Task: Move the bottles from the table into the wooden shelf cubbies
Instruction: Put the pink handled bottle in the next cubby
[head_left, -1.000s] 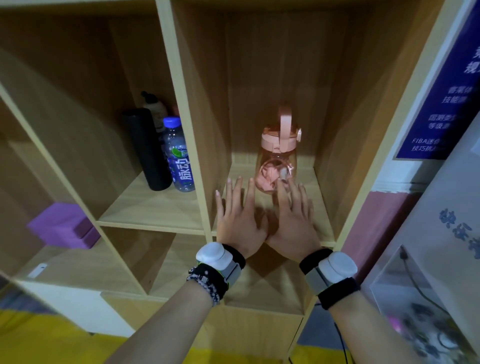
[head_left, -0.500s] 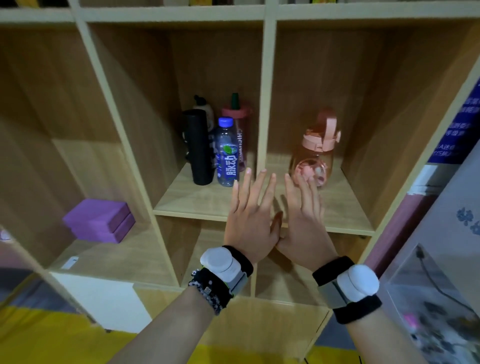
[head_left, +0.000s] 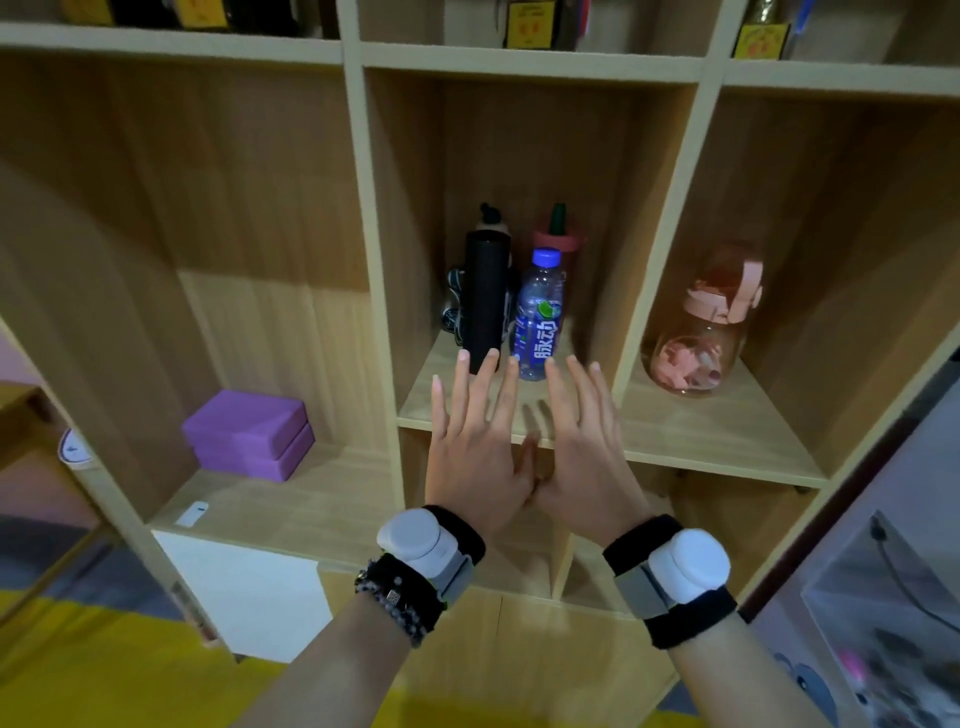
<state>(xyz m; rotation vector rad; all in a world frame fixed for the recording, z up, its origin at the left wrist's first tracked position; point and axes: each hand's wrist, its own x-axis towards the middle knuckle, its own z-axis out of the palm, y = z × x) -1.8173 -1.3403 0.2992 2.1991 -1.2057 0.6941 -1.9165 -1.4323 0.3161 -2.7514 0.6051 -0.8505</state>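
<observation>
The wooden shelf (head_left: 363, 208) fills the view. Its middle cubby holds a tall black bottle (head_left: 484, 291), a clear bottle with a blue cap and blue label (head_left: 539, 317), and behind them a pink-lidded bottle (head_left: 560, 239). A round pink jug with a handle (head_left: 701, 332) stands in the right cubby. My left hand (head_left: 475, 447) and my right hand (head_left: 582, 447) are side by side, palms down, fingers spread, in front of the middle cubby's front edge. Both hold nothing and touch no bottle.
Two stacked purple blocks (head_left: 249, 434) lie in the tall left cubby, with a small white item (head_left: 191, 514) near its front edge. Yellow-labelled things (head_left: 524, 23) stand on the row above. A grey bin with cables (head_left: 893, 613) is at the lower right. Yellow floor (head_left: 104, 675) lies below.
The view has pulled back and swung left, away from the pink jug's cubby. Both empty hands have drawn back from the jug and now hover before the middle cubby.
</observation>
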